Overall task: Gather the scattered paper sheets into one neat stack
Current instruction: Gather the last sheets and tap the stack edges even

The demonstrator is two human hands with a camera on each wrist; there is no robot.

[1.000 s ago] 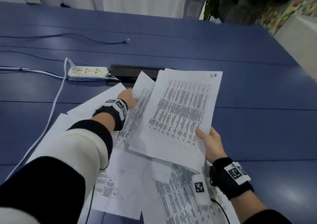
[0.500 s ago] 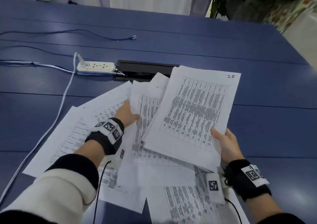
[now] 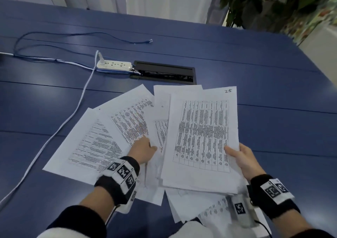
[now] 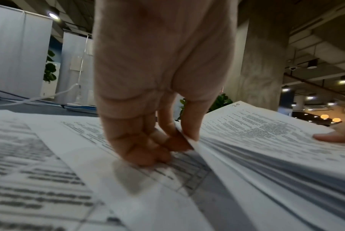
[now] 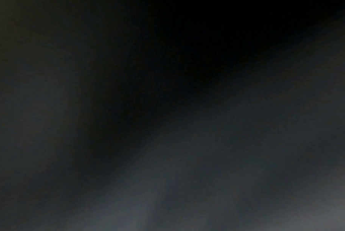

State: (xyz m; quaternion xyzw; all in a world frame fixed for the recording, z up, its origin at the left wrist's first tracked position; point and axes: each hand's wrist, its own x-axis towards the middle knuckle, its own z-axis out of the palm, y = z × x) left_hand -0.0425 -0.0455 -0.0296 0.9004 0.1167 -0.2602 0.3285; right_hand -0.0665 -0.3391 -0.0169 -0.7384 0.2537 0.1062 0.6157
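Observation:
A thick stack of printed sheets, marked "25" at its top corner, is lifted off the blue table. My right hand grips its near right edge, thumb on top and fingers hidden beneath. My left hand is at the stack's left edge. The left wrist view shows the left hand pinching the edge of the sheets of the stack, knuckles touching a loose sheet below. Two loose sheets lie fanned out to the left. More sheets lie under the stack. The right wrist view is dark.
A white power strip and a black cable hatch sit just beyond the papers. A white cable runs down the left side, and a thin blue cable lies further back. A plant stands past the far right corner.
My left hand has drawn back toward me along the stack's left edge, bringing a sheet in beside the stack. The stack has turned straighter in the right hand.

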